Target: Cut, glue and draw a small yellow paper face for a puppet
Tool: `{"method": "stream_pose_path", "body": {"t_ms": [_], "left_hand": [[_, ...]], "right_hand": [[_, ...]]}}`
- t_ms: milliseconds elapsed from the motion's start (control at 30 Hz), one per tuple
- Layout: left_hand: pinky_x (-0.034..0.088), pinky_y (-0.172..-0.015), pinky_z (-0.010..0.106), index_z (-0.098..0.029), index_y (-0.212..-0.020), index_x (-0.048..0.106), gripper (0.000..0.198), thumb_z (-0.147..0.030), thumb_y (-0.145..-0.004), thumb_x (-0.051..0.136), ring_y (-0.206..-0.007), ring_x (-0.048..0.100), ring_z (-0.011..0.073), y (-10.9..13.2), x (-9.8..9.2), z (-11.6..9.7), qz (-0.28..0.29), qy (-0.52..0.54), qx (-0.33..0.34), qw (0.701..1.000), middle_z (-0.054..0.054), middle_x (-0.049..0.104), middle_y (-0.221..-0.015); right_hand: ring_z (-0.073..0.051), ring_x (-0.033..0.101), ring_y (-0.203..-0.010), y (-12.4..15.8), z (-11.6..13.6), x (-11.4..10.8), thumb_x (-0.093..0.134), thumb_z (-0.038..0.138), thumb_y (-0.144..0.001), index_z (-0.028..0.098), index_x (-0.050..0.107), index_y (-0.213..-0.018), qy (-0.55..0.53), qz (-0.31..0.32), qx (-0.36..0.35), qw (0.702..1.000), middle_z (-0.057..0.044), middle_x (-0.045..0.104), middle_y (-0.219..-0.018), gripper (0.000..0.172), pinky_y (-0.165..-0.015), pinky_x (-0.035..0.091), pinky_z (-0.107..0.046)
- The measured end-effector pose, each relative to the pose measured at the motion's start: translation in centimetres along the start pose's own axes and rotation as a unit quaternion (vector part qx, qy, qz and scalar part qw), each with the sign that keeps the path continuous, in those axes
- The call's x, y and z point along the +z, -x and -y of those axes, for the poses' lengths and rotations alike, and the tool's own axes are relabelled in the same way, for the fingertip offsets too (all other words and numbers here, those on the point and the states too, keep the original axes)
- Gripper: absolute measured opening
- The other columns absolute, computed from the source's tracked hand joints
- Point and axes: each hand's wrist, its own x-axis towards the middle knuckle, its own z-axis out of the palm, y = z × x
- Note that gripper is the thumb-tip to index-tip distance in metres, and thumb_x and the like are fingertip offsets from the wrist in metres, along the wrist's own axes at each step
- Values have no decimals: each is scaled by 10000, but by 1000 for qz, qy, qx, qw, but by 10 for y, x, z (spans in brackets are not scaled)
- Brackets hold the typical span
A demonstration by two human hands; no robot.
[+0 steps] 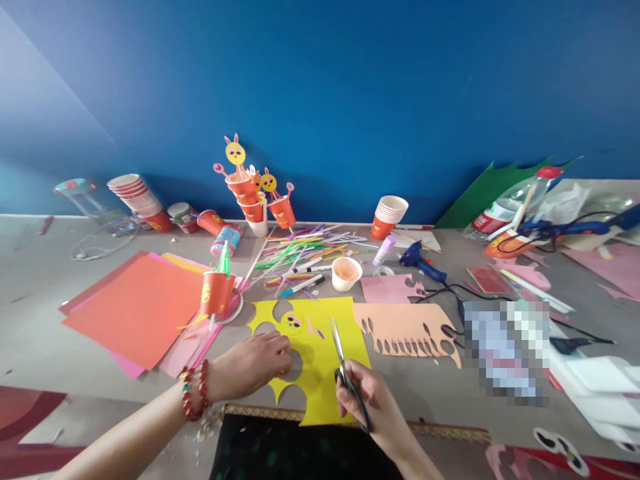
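Observation:
My right hand [365, 393] holds black-handled scissors [345, 367], their blades pointing away from me above a yellow paper sheet [325, 360] with round cut-outs along its left side. At the left part of that sheet is my left hand [265, 363], its fingers curled downward; whether they pinch anything is hidden. A small round face piece [291, 323] and little pink pieces [311, 325] lie on the yellow sheet beyond my left hand. Right of it is a peach paper sheet [400, 327] with several leaf-shaped holes.
Orange paper [145, 307] lies left, beside an orange cup [217, 293]. Farther back are a white cup [346, 275], pipe cleaners [300, 250], decorated cups [283, 210] and stacked cups [389, 217]. A blue glue gun [423, 261], its cable and a bottle [520, 200] are right.

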Motion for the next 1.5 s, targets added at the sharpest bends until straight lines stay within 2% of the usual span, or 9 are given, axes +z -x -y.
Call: {"method": "stream_pose_path", "body": {"t_ms": [167, 300, 367, 467, 567, 667, 867, 1067, 1500], "left_hand": [[436, -751, 287, -199, -861, 558, 130, -107, -935, 503, -872, 575, 195, 1, -6, 0, 5, 34, -15, 999, 41, 631, -956], [436, -701, 275, -203, -855, 558, 135, -160, -955, 477, -798, 576, 179, 4, -9, -2, -37, 144, -72, 986, 19, 629, -856], [449, -693, 270, -207, -921, 568, 76, -195, -952, 499, -774, 580, 166, 2, -7, -7, -91, 226, -120, 962, 14, 629, -862], [492, -740, 277, -209, -1051, 549, 116, -222, -935, 545, -805, 603, 156, -7, 0, -17, -195, 367, -164, 895, 22, 625, -918], [510, -787, 294, -208, -1129, 520, 204, -221, -930, 560, -840, 608, 159, -23, 8, -31, -276, 454, -159, 832, 28, 611, -913], [505, -814, 313, -209, -1208, 484, 297, -204, -924, 571, -842, 602, 162, -37, 11, -43, -317, 480, -130, 807, 23, 603, -884], [489, -813, 307, -228, -1304, 424, 402, -174, -930, 563, -837, 589, 155, -46, 7, -50, -329, 492, -99, 800, 10, 587, -879], [487, -806, 313, -230, -1318, 424, 415, -190, -930, 566, -829, 584, 158, -45, 6, -46, -314, 502, -98, 800, 9, 575, -873], [493, -815, 303, -237, -1289, 449, 410, -141, -909, 567, -843, 587, 151, -45, 2, -48, -303, 518, -107, 792, 5, 573, -884]], "right_hand": [[-106, 443, -536, 0, 1, 0, 681, 698, -770, 208, 457, -738, -8, 1, -5, 1000, 47, 494, -600, 541, -551, 354, -240], [-106, 437, -531, 1, 0, 1, 690, 712, -749, 216, 439, -729, -17, 0, 0, 1000, 47, 486, -609, 556, -538, 354, -236], [-108, 441, -530, 0, -1, 1, 694, 713, -742, 220, 432, -729, -18, 3, 2, 1000, 52, 470, -608, 559, -535, 359, -234], [-109, 429, -531, 0, -2, 4, 699, 709, -737, 224, 422, -714, -12, 2, 2, 1000, 60, 434, -590, 559, -521, 348, -230], [-102, 399, -518, -1, -3, 7, 710, 714, -717, 226, 416, -695, -7, -3, 7, 1000, 66, 413, -571, 570, -500, 325, -223], [-95, 407, -504, 0, -3, 8, 705, 728, -707, 218, 432, -701, -10, 2, 8, 1000, 70, 420, -572, 579, -500, 328, -224], [-105, 481, -488, 0, -3, 5, 704, 743, -690, 224, 394, -688, -25, 11, 8, 1000, 65, 453, -578, 605, -486, 339, -222], [-96, 465, -463, -1, -2, 5, 708, 749, -675, 236, 348, -662, -32, 14, 15, 999, 72, 456, -552, 626, -478, 344, -223], [-87, 488, -445, -3, -6, 6, 774, 600, -672, 222, 394, -647, -25, -3, 35, 999, 93, 420, -544, 537, -467, 357, -213]]}}
